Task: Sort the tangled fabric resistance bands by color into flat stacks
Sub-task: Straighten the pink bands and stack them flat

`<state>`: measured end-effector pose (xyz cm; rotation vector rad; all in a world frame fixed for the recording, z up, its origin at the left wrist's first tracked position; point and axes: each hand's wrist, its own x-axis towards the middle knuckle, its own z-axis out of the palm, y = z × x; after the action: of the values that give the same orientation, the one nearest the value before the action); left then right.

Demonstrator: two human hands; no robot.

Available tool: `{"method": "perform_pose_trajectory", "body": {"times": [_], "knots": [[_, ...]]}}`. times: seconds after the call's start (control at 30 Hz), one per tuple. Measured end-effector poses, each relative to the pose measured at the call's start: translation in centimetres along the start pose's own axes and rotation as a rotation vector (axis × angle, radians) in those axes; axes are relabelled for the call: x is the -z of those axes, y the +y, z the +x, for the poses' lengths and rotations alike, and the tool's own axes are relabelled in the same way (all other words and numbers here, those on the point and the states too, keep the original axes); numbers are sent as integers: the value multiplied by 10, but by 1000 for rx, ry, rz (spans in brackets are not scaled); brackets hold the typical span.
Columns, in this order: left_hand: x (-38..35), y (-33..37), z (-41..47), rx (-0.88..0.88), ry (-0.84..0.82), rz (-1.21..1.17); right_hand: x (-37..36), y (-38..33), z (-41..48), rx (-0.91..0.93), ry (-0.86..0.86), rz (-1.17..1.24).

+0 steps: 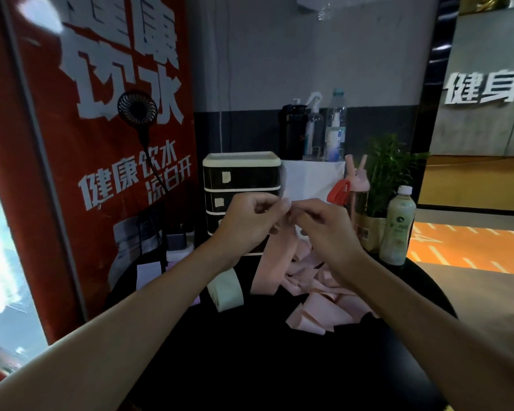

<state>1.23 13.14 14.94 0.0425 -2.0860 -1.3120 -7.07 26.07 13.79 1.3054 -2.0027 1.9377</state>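
Here, both hands meet above the far middle of the round black desk (250, 366): the left hand (251, 221) and the right hand (324, 223) each pinch the top of one pink band (275, 262) with curled fingers, and it hangs down to the desk. Just right of it lies a tangled pink pile (318, 289), too knotted to count. One pale green band (226, 289) lies to the left, partly hidden by the left forearm, and a whitish band (148, 274) lies farther left. Behind the hands stands a black drawer unit (241, 185) with small blank labels, half blocked by the left hand. A white box (312, 179) beside it carries three containers: a dark flask (293, 132), a spray bottle (313, 129) and a clear bottle (336, 126). To the right stand a pink straw bottle (358, 191), a potted plant (389, 173) and a milky drink bottle (396, 226). A small black fan (137, 108) sits against the red poster (101, 143), which reads 健康饮水 凉白开; the far right wall reads 健身.
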Motion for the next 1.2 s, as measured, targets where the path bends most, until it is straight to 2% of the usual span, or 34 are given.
{"method": "perform_pose_trajectory", "body": {"times": [0.1,0.17,0.33,0.6,0.77,1.03,1.2], "knots": [[2,18,-6,8,64,-54,8,-14,-8,-32,53,74],[6,28,-8,-14,96,4,12,-22,-13,-22,98,83],[11,53,-18,-66,51,116,17,-33,-30,-127,-98,199],[22,62,-34,-102,-4,57,9,-37,-47,-125,-77,236],[26,60,-38,-159,123,59,3,-40,-59,-210,-172,300],[40,31,-53,-100,281,65,-3,2,-102,-337,-294,324],[58,-1,-67,-2,427,70,14,33,-127,-425,-382,150]]}}
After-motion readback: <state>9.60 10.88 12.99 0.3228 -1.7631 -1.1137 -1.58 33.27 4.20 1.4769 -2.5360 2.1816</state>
